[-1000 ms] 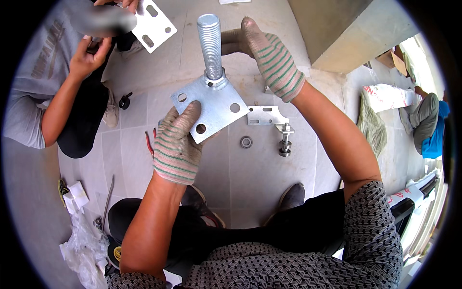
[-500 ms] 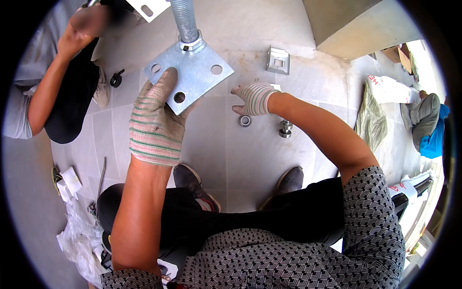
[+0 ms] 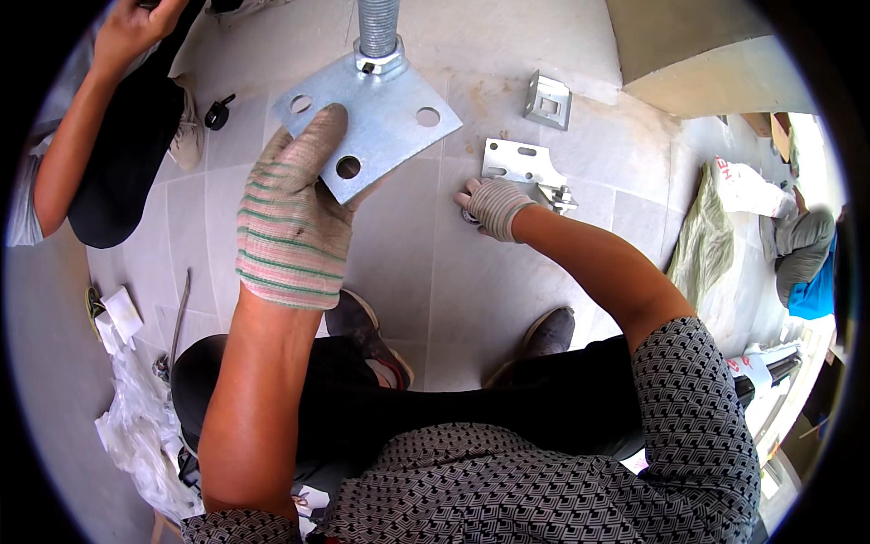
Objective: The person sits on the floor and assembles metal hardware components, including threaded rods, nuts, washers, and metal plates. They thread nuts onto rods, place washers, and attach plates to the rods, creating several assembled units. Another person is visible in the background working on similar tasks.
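My left hand (image 3: 294, 222), in a striped work glove, grips one corner of a square galvanised base plate (image 3: 381, 118) with holes in its corners. A thick threaded rod (image 3: 378, 25) rises from the plate's middle. My right hand (image 3: 494, 207), gloved too, reaches down to the tiled floor with its fingers curled on something small and round, mostly hidden, that looks like a washer. Just beyond it lies a flat metal bracket (image 3: 517, 163) with a bolt (image 3: 559, 195) at its right end.
A smaller square metal bracket (image 3: 547, 100) lies farther back. Another person (image 3: 109, 136) crouches at the upper left beside a black caster (image 3: 217, 113). White plastic bags (image 3: 136, 426) lie at the lower left, sacks (image 3: 725, 236) at the right, a beige block (image 3: 707, 54) upper right.
My right hand let go of the rod and went down to the floor by the bracket. The plate with its rod has risen toward the top of the view in my left hand.
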A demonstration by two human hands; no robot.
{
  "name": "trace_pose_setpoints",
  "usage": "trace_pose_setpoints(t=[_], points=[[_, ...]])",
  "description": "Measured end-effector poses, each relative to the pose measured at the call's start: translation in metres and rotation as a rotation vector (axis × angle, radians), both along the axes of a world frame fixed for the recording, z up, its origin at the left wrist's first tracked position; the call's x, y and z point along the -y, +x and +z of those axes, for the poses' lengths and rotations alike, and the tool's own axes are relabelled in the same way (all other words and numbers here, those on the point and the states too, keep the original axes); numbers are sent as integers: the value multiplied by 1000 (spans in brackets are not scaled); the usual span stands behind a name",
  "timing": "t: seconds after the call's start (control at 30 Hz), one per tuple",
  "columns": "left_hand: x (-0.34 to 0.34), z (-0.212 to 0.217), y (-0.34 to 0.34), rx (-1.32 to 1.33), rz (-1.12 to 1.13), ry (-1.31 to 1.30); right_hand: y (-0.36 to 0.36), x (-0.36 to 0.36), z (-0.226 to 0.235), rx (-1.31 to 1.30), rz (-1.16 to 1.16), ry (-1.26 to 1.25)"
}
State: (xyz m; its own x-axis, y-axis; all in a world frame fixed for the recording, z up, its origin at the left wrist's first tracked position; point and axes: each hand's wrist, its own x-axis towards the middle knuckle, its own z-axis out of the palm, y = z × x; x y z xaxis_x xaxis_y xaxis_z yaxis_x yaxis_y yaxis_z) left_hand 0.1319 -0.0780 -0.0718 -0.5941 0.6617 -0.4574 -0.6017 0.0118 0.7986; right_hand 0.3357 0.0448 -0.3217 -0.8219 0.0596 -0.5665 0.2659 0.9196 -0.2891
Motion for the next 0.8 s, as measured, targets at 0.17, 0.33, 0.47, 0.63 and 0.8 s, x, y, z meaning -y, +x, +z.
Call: trace_pose_setpoints(t=[0.17,0.33,0.47,0.63,0.8], points=[[-1,-1,1,-15,-23,-3,1,-1,-12,-44,10,-31],[1,-2,-1,-22,-36,-8,-12,-3,5,34,-182,-146],[-4,-1,3,-33,-42,15,-18,-36,42,-174,-299,-264],[-6,2,2,-34,11,2,-40,-78,135,-442,-459,-355],[-7,1,3,-35,-16,-30,-28,-108,210,-697,-519,-292]])
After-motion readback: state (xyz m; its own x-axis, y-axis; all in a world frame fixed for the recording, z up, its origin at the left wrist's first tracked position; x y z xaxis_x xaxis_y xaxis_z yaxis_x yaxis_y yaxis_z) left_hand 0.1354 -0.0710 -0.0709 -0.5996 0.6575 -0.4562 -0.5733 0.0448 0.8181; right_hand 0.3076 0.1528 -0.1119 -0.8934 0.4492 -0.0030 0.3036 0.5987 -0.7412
